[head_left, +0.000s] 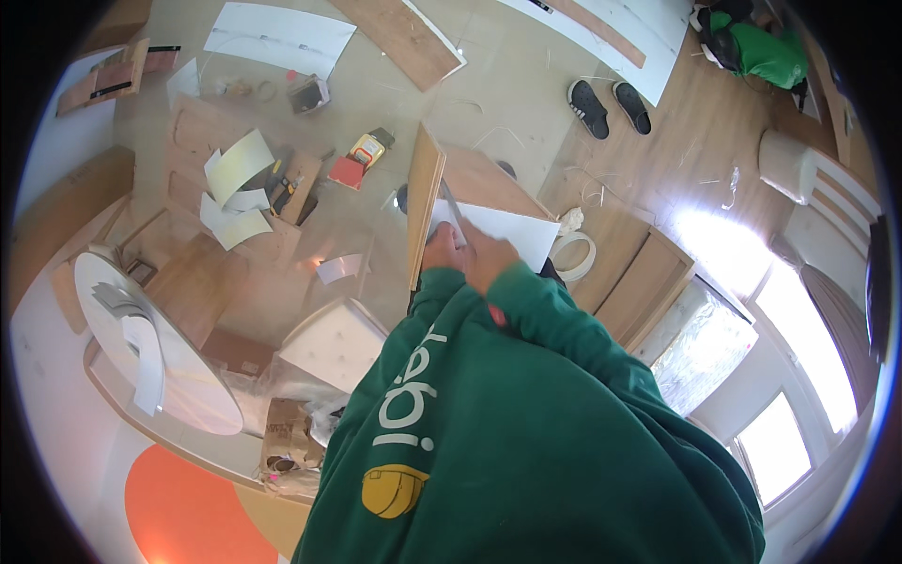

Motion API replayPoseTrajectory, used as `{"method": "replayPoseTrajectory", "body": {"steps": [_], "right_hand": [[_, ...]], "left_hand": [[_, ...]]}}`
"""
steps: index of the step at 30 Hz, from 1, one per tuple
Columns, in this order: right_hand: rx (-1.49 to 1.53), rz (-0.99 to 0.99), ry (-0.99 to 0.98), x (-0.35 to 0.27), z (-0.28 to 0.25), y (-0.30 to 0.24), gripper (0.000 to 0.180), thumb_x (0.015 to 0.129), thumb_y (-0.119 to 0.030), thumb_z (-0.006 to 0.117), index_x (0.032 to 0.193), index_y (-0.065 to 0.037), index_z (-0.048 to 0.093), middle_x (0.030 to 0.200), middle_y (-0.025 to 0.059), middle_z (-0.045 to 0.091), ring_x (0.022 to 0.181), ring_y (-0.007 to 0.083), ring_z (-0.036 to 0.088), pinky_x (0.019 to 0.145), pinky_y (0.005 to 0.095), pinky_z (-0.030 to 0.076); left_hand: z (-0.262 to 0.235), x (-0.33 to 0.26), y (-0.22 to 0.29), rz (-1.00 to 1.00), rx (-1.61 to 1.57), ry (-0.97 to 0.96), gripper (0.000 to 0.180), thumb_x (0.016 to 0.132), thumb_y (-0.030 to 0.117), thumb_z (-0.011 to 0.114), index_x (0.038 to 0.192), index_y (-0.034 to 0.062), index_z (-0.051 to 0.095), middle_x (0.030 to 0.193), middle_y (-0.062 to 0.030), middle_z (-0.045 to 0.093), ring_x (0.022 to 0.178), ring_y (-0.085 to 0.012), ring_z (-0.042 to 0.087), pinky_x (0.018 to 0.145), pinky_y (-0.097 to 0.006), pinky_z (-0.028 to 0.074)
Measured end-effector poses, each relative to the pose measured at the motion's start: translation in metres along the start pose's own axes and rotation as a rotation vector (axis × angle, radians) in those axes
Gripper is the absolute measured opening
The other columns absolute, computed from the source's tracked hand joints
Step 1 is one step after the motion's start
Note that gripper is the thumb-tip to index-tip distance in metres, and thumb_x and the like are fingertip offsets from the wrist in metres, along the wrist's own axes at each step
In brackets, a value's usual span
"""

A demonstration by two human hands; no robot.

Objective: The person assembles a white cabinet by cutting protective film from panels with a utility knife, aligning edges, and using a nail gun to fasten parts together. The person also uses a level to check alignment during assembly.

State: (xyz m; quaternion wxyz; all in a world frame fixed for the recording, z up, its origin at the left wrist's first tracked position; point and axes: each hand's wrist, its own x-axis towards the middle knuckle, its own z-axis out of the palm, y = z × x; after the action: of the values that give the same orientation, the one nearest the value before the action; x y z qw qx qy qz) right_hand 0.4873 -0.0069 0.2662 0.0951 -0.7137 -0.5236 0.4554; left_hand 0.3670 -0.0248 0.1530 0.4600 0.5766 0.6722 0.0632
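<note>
Right in front of me stands a partly built wooden box: an upright board on the left, a brown panel behind it and a white panel on the near right. My left hand is closed at the inner side of the upright board, fingers bent. Beside it, my right hand is closed round the near end of a thin grey blade-like strip. This strip points away from me along the board; its exact kind is hard to make out. The two hands nearly touch, and my fingertips are partly hidden.
A red-and-yellow boxy item lies on the floor ahead left. Curved white sheets and tools are further left. A roll of white tape and a wooden cabinet stand at right. Black shoes lie far right.
</note>
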Motion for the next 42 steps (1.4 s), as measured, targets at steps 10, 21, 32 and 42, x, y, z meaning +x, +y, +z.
{"method": "replayPoseTrajectory", "body": {"steps": [10, 21, 32, 42], "right_hand": [[-0.032, 0.085, -0.103, 0.000, -0.005, 0.014, 0.040, 0.088, -0.016, 0.050, 0.125, -0.006, 0.058, 0.091, 0.0275, 0.066, 0.079, 0.0423, 0.065, 0.076, 0.0473, 0.053], [-0.044, 0.113, -0.243, 0.052, -0.011, 0.040, 0.043, 0.084, -0.019, 0.055, 0.126, -0.011, 0.060, 0.107, 0.0238, 0.065, 0.096, 0.0416, 0.064, 0.088, 0.0450, 0.050], [-0.182, 0.208, -0.435, 0.076, -0.017, 0.018, 0.036, 0.077, -0.016, 0.062, 0.111, -0.004, 0.064, 0.105, 0.0263, 0.065, 0.098, 0.0399, 0.064, 0.088, 0.0435, 0.050], [-0.104, 0.117, -0.349, 0.068, -0.019, 0.032, 0.038, 0.080, -0.011, 0.057, 0.116, -0.003, 0.065, 0.093, 0.0231, 0.069, 0.087, 0.0347, 0.068, 0.079, 0.0408, 0.054]], "left_hand": [[-0.008, -0.006, 0.018, -0.044, 0.046, 0.003, 0.042, 0.061, 0.013, 0.083, 0.086, 0.0044, 0.051, 0.076, -0.0150, 0.062, 0.069, -0.0350, 0.063, 0.062, -0.045, 0.049], [-0.002, -0.005, 0.013, -0.012, 0.093, 0.008, 0.048, 0.055, 0.018, 0.088, 0.086, 0.0063, 0.052, 0.075, -0.0144, 0.064, 0.073, -0.0370, 0.064, 0.066, -0.045, 0.049], [-0.003, -0.008, 0.022, 0.073, 0.134, 0.087, 0.037, 0.064, 0.014, 0.081, 0.085, 0.0066, 0.052, 0.075, -0.0160, 0.062, 0.069, -0.0365, 0.063, 0.060, -0.045, 0.049], [0.000, -0.007, 0.009, 0.004, 0.058, 0.024, 0.044, 0.058, 0.012, 0.085, 0.085, 0.0047, 0.051, 0.073, -0.0150, 0.061, 0.074, -0.0353, 0.064, 0.065, -0.043, 0.050]]}}
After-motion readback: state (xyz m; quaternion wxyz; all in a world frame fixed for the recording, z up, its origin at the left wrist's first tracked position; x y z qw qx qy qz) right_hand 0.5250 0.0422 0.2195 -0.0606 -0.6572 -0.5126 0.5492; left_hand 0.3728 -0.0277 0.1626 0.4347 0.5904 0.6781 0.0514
